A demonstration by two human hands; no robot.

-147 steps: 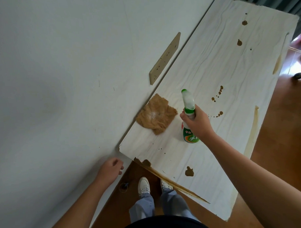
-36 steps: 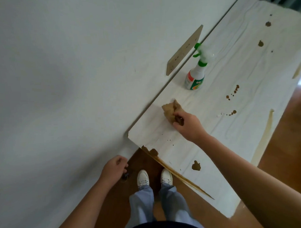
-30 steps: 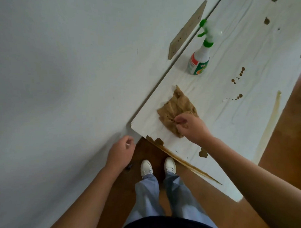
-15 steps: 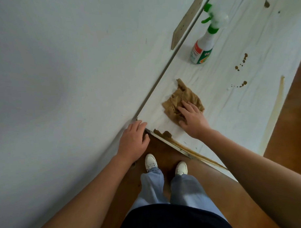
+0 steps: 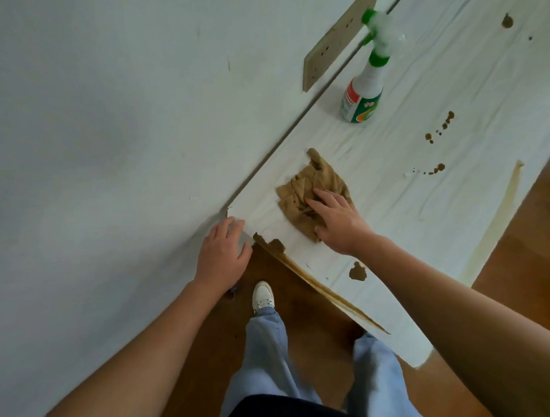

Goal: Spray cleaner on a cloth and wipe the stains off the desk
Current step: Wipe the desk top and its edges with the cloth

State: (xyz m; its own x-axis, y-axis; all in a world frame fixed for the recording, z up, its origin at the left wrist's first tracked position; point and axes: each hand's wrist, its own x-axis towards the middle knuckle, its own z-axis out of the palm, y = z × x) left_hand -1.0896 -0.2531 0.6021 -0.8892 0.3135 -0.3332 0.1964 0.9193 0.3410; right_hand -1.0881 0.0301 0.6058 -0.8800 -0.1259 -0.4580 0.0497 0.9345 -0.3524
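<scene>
A crumpled brown cloth point(image 5: 310, 179) lies on the white desk point(image 5: 454, 202) near its left corner. My right hand point(image 5: 336, 218) presses flat on the cloth with straight fingers. My left hand point(image 5: 222, 257) rests open against the desk's corner by the wall. The white and green spray bottle point(image 5: 363, 93) stands upright farther back, close to the wall. Brown stains mark the desk: a blot point(image 5: 357, 271) near my right wrist, a smear along the front edge point(image 5: 317, 288), and drops point(image 5: 436, 131) to the right of the cloth.
A tan socket plate point(image 5: 339, 40) hangs on the white wall point(image 5: 109, 151) to the left. Brown wooden floor point(image 5: 533, 246) shows beside the desk. My legs and one white shoe point(image 5: 262, 297) are below the desk's edge.
The spray bottle was set down by the wall. My right hand took the cloth, pulled it toward the desk corner and flattened on it. My left hand rose to the desk's corner.
</scene>
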